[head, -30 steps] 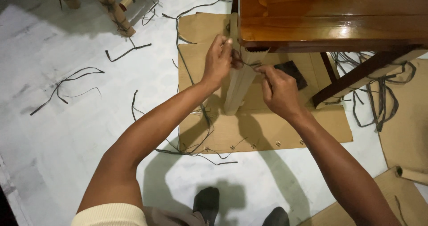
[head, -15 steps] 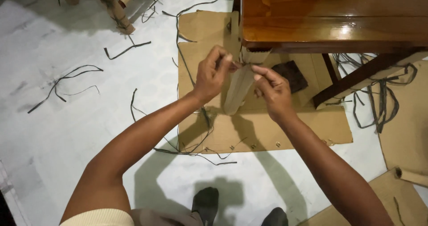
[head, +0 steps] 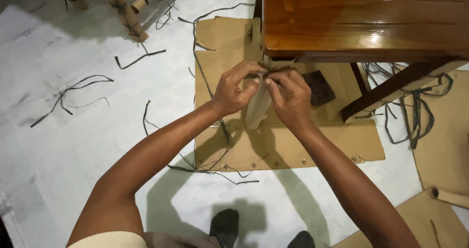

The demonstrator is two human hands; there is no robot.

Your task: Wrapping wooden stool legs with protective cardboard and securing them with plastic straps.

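While both hands' fingers pinch a wrapped table leg (head: 257, 106), loose cords (head: 73, 94) litter the cardboard (head: 293, 145)

your left hand (head: 236, 89) and right hand (head: 289, 97) meet mid-frame, pinching a thin dark strap (head: 267, 74) around the paper-wrapped table leg (head: 257, 108), under the glossy brown wooden table (head: 361, 21), above flattened brown cardboard (head: 293, 148).

- Light is even and fairly bright, coming from above.
- A glare patch sits on the glossy wooden table top (head: 371, 23).
- Soft shadows of both arms fall on the white floor (head: 73, 145) (darkest near the bottom edge).
- Focus is sharp, blur slight.
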